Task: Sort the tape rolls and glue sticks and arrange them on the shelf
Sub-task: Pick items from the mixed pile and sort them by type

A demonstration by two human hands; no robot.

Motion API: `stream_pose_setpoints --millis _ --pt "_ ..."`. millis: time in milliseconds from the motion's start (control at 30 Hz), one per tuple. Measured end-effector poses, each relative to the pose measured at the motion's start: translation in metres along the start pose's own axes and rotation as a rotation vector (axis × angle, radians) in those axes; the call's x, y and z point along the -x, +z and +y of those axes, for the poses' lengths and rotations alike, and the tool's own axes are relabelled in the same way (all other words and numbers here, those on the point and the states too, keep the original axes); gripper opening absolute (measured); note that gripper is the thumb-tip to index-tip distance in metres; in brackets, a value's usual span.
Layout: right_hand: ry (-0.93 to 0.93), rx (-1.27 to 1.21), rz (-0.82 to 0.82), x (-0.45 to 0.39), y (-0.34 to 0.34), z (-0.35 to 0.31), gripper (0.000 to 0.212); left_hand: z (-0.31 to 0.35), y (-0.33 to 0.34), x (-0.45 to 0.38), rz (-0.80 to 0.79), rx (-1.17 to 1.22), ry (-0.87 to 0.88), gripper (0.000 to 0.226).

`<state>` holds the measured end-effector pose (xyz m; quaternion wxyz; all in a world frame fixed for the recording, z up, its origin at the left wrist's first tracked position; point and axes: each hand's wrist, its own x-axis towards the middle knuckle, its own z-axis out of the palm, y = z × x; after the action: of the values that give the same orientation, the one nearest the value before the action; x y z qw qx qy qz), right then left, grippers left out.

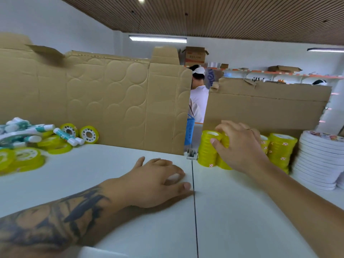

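Observation:
Stacks of yellow tape rolls point(206, 151) stand upright at the back right of the white table point(115, 164), against a cardboard wall. My right hand point(240, 146) is on the stacks, thumb and fingers curled around the top rolls of the second stack. More yellow stacks point(281, 149) stand behind my hand. At the far left lies a loose heap of yellow tape rolls point(24, 157) mixed with white-and-teal glue sticks point(68, 136). My left hand point(158, 181) rests palm-down on the table near the seam, fingers loosely bent, holding nothing.
Tall cardboard sheets point(111, 101) wall off the back of the table, with a gap where a person in white point(199, 97) stands beyond. A stack of white tape rolls point(318, 161) sits at the far right. A small metal clip point(191, 153) sits at the seam.

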<state>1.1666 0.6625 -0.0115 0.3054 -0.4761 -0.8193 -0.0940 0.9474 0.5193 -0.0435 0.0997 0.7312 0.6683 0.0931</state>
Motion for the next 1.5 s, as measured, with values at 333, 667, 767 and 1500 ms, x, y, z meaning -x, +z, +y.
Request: stream_pose_setpoints --millis 333,667,767,1500 --pt "-0.24 0.013 -0.148 0.002 -0.004 -0.096 0.043 -0.055 -0.06 0.029 0.297 0.002 -0.057 0.047" --pt "-0.272 0.035 -0.364 -0.013 0.041 -0.213 0.042 -0.194 -0.109 0.035 0.373 -0.324 -0.252 0.055" --pt "-0.243 0.034 -0.428 -0.015 0.056 -0.236 0.041 -0.219 -0.114 0.026 0.387 -0.343 -0.228 0.055" --pt "-0.238 -0.163 -0.319 0.008 0.091 -0.253 0.052 -0.246 -0.114 0.031 0.476 0.112 -0.043 0.003"
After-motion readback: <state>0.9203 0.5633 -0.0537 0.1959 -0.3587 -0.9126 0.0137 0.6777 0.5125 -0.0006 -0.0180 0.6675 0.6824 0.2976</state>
